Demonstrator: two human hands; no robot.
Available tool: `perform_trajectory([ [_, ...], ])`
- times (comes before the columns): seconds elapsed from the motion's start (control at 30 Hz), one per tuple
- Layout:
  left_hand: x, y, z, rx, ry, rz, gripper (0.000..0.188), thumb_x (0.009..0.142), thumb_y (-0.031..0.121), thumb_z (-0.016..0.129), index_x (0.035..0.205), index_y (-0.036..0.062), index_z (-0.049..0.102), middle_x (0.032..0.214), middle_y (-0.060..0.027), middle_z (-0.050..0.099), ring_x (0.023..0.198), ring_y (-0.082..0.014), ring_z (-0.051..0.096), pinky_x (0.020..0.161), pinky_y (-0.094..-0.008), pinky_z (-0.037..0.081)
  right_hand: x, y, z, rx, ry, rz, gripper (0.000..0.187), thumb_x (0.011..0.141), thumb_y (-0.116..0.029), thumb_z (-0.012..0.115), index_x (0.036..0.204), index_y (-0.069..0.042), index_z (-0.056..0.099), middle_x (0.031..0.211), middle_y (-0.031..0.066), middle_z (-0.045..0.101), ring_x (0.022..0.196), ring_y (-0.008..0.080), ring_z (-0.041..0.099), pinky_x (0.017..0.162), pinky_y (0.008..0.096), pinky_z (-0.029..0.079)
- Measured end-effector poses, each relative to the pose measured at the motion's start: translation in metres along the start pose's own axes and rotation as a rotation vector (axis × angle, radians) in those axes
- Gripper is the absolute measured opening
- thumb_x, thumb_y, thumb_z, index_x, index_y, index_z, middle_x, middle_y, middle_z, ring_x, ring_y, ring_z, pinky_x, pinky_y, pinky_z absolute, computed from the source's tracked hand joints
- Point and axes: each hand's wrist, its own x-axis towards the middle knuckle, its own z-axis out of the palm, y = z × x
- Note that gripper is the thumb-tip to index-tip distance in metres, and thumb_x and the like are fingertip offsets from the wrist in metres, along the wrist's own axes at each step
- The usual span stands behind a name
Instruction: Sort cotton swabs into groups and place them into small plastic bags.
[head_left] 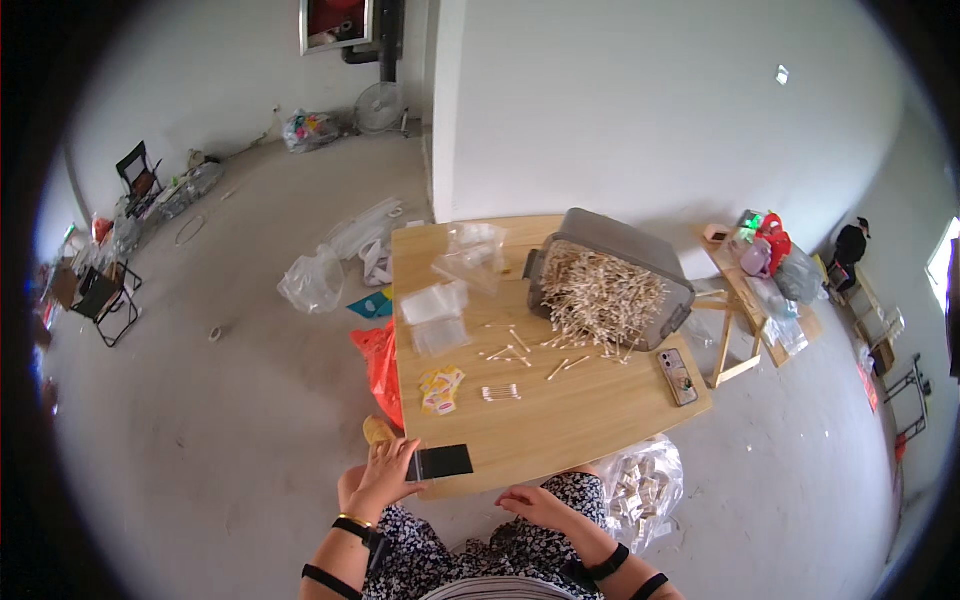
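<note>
At the near left edge of the table (560, 440), my left hand (388, 472) grips the left end of a flat black rectangle like a phone (445, 462), thumb and fingers closed on it. Just off the near edge, above my lap, my right hand (535, 506) holds nothing, its fingers loosely apart. Beyond the black rectangle lie small yellow-and-white packets (441, 389) and a short row of cotton swabs (501, 392). A tipped grey bin (625, 240) spills a large heap of cotton swabs (600, 295) toward me, with several loose ones in front.
Clear plastic bags (435, 303) lie on the table's left side, a cased phone (677, 377) at its right. A red bag (380, 362) hangs by the left edge. On the floor at right sits a clear bag of small packs (643, 488). A wooden bench (745, 295) stands beyond.
</note>
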Motion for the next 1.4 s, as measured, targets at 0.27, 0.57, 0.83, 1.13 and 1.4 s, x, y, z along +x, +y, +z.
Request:
perform_trajectory([
  [0.27,0.005,-0.006,-0.002,-0.028,-0.118,0.046,0.069,0.072,0.027,0.082,0.132,0.0102,0.052,0.121,-0.01,0.058,0.119,-0.0288,0.052,0.105,-0.0441,0.036,0.007,0.002,-0.014,0.076,0.039,0.014,0.021,0.096,-0.02,0.065,0.104,-0.001,0.069,0.086,0.0066,0.069,0.081,0.0131,0.062,0.075,0.028,0.05],
  [0.57,0.097,0.064,0.04,-0.265,0.176,0.184,0.058,0.075,0.021,0.079,0.126,0.006,0.054,0.117,-0.0152,0.061,0.114,-0.0359,0.054,0.099,-0.047,0.041,0.048,0.014,-0.098,-0.181,0.447,0.268,0.021,0.093,-0.02,0.066,0.107,-0.004,0.071,0.097,0.0071,0.074,0.089,0.0138,0.067,0.082,0.0299,0.054],
  [0.83,0.16,0.059,0.087,-0.414,0.132,0.182,0.061,0.083,0.022,0.066,0.135,0.0006,0.044,0.137,-0.0217,0.045,0.126,-0.0435,0.043,0.107,-0.0518,0.032,0.074,0.033,-0.093,0.041,0.526,-0.055,0.023,0.093,-0.021,0.065,0.103,-0.001,0.066,0.089,0.0134,0.07,0.082,0.0219,0.065,0.077,0.0346,0.051],
  [1.13,0.253,0.01,0.155,-0.233,0.248,0.133,0.078,0.086,0.012,0.067,0.151,0.0015,0.024,0.154,-0.0235,0.028,0.144,-0.0425,0.025,0.118,-0.0535,0.021,0.014,0.06,-0.129,0.06,0.536,0.133,0.025,0.094,-0.027,0.064,0.105,-0.004,0.065,0.089,0.0064,0.068,0.081,0.0179,0.065,0.068,0.0348,0.056],
  [1.4,0.275,0.006,0.166,-0.097,0.005,-0.06,0.077,0.089,0.024,0.065,0.151,0.0008,0.024,0.154,-0.0231,0.029,0.142,-0.0428,0.027,0.118,-0.0544,0.02,-0.002,0.07,-0.132,0.348,0.639,0.083,0.024,0.092,-0.026,0.065,0.1,-0.003,0.066,0.087,0.0081,0.068,0.085,0.0155,0.063,0.078,0.0343,0.05],
])
